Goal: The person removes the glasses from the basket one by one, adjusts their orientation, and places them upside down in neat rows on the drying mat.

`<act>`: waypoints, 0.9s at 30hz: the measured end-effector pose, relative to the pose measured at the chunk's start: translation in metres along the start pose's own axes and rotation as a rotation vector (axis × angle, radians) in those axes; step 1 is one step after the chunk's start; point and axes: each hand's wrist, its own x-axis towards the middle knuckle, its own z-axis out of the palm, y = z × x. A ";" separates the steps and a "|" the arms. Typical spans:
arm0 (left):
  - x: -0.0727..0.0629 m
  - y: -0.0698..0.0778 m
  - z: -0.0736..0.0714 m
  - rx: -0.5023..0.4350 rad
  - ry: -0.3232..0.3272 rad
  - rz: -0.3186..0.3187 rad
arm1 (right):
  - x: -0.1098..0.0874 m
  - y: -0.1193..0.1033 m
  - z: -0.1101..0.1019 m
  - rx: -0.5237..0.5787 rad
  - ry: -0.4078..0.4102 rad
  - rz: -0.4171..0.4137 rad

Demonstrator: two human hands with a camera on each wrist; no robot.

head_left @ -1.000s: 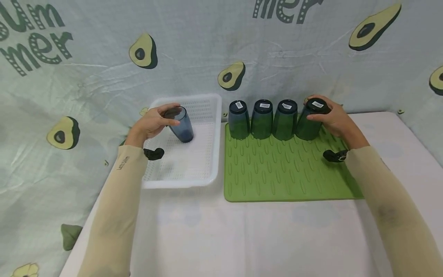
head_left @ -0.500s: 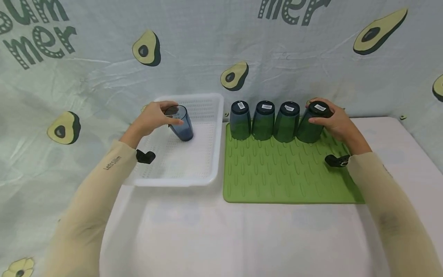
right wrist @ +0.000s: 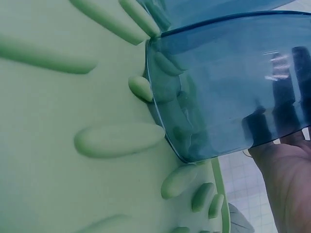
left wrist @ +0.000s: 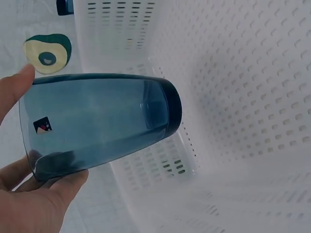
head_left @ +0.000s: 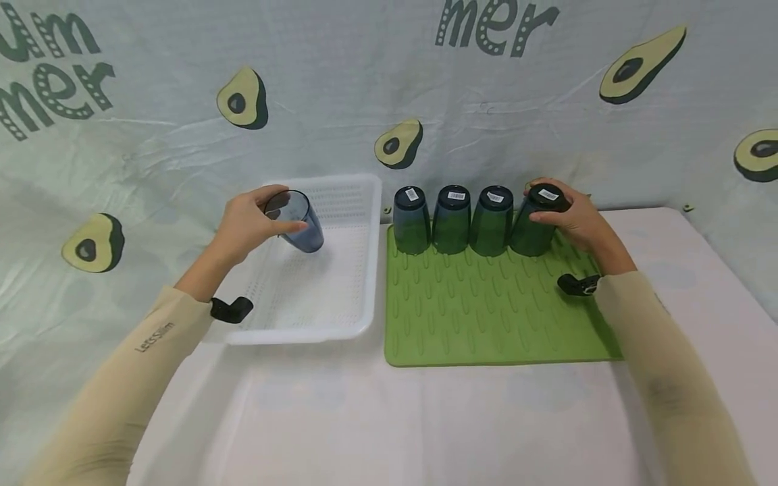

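Note:
My left hand holds a blue-tinted drinking glass by its rim, thumb and fingers on opposite sides. The glass tilts mouth up over the white basket; whether its base touches the basket floor I cannot tell. In the left wrist view a small dark sticker shows on the glass. On the green mat, my right hand grips an upside-down glass near its labelled base. The right wrist view has this glass rim down on the ridged mat, slightly tilted.
Three more upside-down glasses, the left one, the middle one and the right one, stand in a row along the mat's back. Behind rises a wall cloth with avocado prints. A white tablecloth covers the table.
My left forearm has swung outward to the left, and the glass in that hand has shifted slightly left within the basket. My right hand keeps its grip at the same spot. The head view has shifted slightly.

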 end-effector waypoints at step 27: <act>-0.057 0.061 0.001 -0.018 0.134 0.170 | 0.000 0.003 0.002 -0.006 -0.010 -0.026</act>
